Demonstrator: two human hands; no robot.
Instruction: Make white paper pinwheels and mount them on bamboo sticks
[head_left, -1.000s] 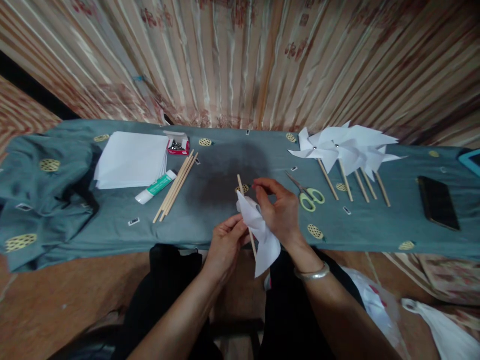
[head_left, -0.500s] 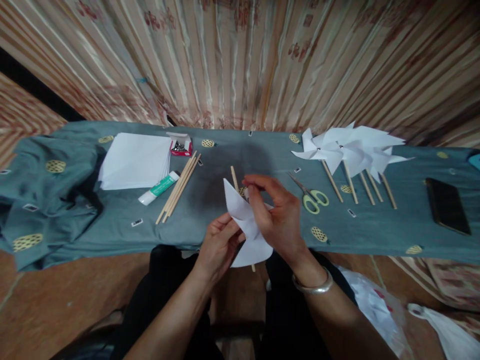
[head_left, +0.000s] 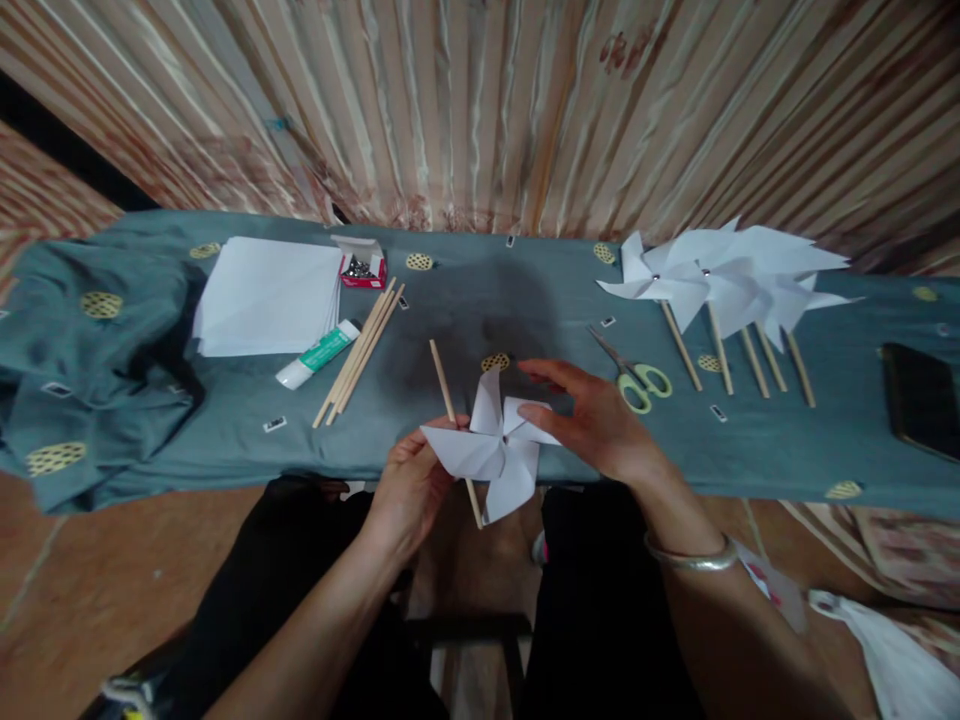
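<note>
A white paper pinwheel (head_left: 501,456) faces up at the table's front edge, its folded blades meeting at a small dark centre. My left hand (head_left: 411,488) is closed on it from the left side, and a thin wooden stick (head_left: 441,378) passes through the same grip, behind the left blade. Whether stick and pinwheel are joined is hidden. My right hand (head_left: 604,422) hovers just right of the pinwheel, fingers apart and holding nothing; its thumb overlaps the right blade, and I cannot tell if they touch.
Scissors (head_left: 636,382) lie right of centre, near several finished pinwheels (head_left: 739,275) on sticks. A phone (head_left: 919,400) is at far right. Leftward are loose sticks (head_left: 360,355), a glue tube (head_left: 319,353), stacked paper (head_left: 266,295) and a red box of pins (head_left: 363,268).
The pinwheel has turned to face up and its blades have spread into view. My right hand has let go and moved right with opened fingers. My left hand still holds on.
</note>
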